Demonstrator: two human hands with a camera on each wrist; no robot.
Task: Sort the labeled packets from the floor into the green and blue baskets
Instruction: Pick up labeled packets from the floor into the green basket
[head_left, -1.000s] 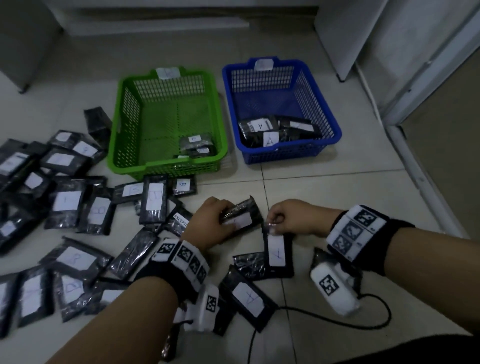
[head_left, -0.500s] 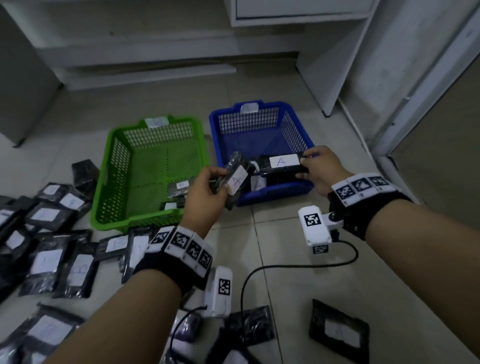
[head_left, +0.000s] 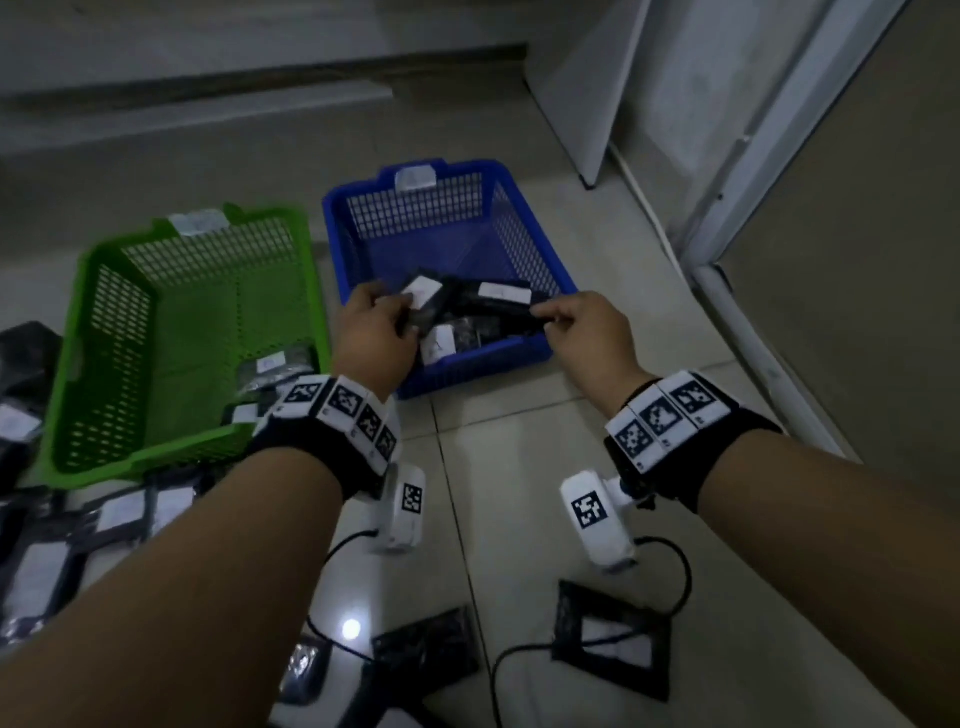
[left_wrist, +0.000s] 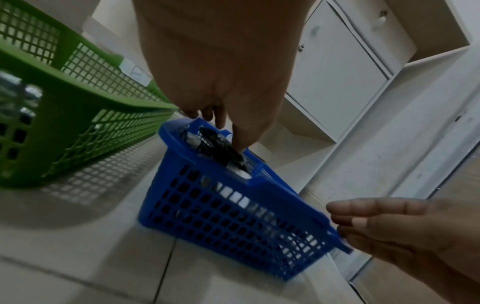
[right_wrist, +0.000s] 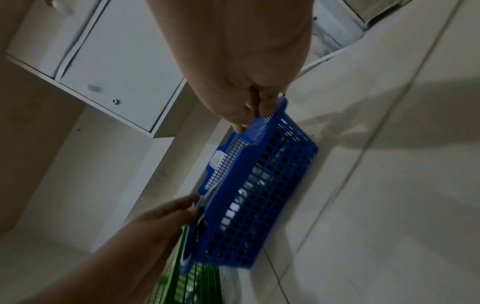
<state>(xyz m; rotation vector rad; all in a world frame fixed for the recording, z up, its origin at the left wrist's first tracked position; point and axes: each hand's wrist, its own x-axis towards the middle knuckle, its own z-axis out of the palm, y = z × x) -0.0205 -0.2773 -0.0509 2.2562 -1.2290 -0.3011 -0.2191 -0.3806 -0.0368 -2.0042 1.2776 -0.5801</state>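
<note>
A: Where are the hands?

B: Both are over the blue basket (head_left: 540, 260), mid frame in the head view. Left hand (head_left: 371, 332) has its fingers curled round a black packet (head_left: 423, 304) w/ a white label, held just inside the basket's left side. Can't read that label.

A: And the right hand?

B: Right hand (head_left: 582, 332) pinches the end of another black packet (head_left: 498, 301) w/ thumb & finger, low in the basket. Its label is too blurry to read.

A: Any writing you can read?

B: Yep. The right wrist view shows a white tag (right_wrist: 217, 159) on the blue basket's far wall w/ "A" on it. The left wrist view shows the green basket (left_wrist: 85, 115) tag (left_wrist: 135, 72) w/ "B".

A: Where's the green one?

B: Left of the blue one, just beside it. A few packets (head_left: 275, 369) lie in its near right corner.

A: More packets?

B: Lots on the floor (head_left: 545, 467) at the lower left (head_left: 124, 512), all black w/ white labels. Two more lie at the bottom, near the wrist cam cables (head_left: 670, 582).
</note>
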